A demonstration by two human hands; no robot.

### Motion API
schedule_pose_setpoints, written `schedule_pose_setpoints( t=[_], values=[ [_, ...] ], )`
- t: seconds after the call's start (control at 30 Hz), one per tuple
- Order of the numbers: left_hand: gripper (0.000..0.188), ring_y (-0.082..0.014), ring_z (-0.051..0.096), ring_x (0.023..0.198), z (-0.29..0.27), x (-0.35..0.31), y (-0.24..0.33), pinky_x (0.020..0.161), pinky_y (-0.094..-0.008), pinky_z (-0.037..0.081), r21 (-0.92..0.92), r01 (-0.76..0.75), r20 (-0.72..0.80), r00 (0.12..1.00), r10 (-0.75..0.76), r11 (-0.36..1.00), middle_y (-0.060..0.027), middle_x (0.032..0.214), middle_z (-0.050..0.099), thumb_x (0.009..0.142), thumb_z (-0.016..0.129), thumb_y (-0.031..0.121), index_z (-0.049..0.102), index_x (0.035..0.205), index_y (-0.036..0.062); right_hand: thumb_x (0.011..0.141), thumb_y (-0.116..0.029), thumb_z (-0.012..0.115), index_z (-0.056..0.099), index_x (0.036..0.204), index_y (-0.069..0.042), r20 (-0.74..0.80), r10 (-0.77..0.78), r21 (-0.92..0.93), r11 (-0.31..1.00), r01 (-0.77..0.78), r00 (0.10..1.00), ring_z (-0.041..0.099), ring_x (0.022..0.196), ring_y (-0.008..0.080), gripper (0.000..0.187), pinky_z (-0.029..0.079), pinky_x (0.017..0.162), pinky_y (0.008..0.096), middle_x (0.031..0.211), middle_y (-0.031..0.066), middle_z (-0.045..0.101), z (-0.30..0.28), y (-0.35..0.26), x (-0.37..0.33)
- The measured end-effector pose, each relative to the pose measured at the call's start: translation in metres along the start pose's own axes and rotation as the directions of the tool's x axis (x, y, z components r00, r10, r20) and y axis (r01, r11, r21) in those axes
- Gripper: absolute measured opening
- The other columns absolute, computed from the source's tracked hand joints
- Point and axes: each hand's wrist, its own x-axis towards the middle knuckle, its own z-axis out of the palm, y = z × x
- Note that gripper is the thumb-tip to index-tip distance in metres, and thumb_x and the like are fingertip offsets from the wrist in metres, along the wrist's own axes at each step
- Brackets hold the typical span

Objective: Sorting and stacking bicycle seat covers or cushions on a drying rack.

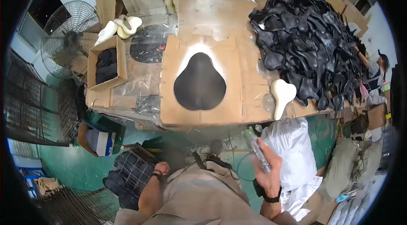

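A black saddle-shaped cover [200, 81] lies flat on a cardboard sheet [169, 112] at the table's middle, with a white haze on the cardboard around its upper part. My right hand [270, 168] is closed around a silver spray gun [259, 154] with a green end, held in front of the table's near edge; blur hides some of its detail. Down at my left side, my left hand [161, 168] is curled closed beside a wire basket [135, 166] of black pieces, and nothing shows in it. A cream saddle-shaped foam piece [282, 97] lies right of the cardboard.
A large heap of black saddle covers [301, 43] fills the table's right. At left stand an open carton [121, 70] of black pieces, cream foam pieces [129, 26] and a big fan [70, 34]. White sacks [292, 153] lie below the table. Another person [375, 70] is at far right.
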Motion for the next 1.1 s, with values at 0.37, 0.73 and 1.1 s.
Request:
schedule_pose_setpoints(
  t=[0.37, 0.73, 1.1],
  values=[
    [0.03, -0.0309, 0.051, 0.067, -0.004, 0.029, 0.011, 0.05, -0.0438, 0.038, -0.456, 0.281, 0.462, 0.886, -0.045, 0.845, -0.0078, 0.077, 0.052, 0.096, 0.049, 0.034, 0.055, 0.08, 0.0089, 0.073, 0.004, 0.073, 0.066, 0.124, 0.002, 0.325, 0.145, 0.016, 0.987, -0.159, 0.935, 0.07, 0.093, 0.0362, 0.051, 0.052, 0.084, 0.0326, 0.104, 0.0229, 0.071, 0.01, -0.018, 0.007],
    [0.026, -0.033, 0.067, 0.071, 0.035, -0.011, 0.041, 0.055, -0.0468, 0.053, 0.168, -0.121, -0.188, 0.97, 0.152, 0.978, -0.0169, 0.097, 0.069, 0.096, 0.053, 0.007, 0.063, 0.119, 0.0026, 0.078, 0.007, 0.068, 0.064, 0.126, 0.005, 0.009, 0.085, -0.004, 0.996, -0.085, 0.996, 0.071, 0.101, 0.0271, 0.048, 0.051, 0.091, 0.0331, 0.113, 0.0219, 0.072, 0.024, 0.001, 0.04],
    [0.032, -0.0277, 0.052, 0.065, -0.019, 0.046, 0.002, 0.048, -0.0425, 0.039, -0.481, 0.317, 0.475, 0.878, -0.062, 0.818, -0.0112, 0.083, 0.061, 0.099, 0.045, 0.031, 0.061, 0.085, 0.0072, 0.072, 0.01, 0.073, 0.063, 0.127, 0.003, 0.142, 0.166, -0.109, 0.982, -0.151, 0.976, 0.068, 0.085, 0.0384, 0.057, 0.053, 0.077, 0.0376, 0.097, 0.0235, 0.069, -0.012, -0.008, 0.01]
  ],
)
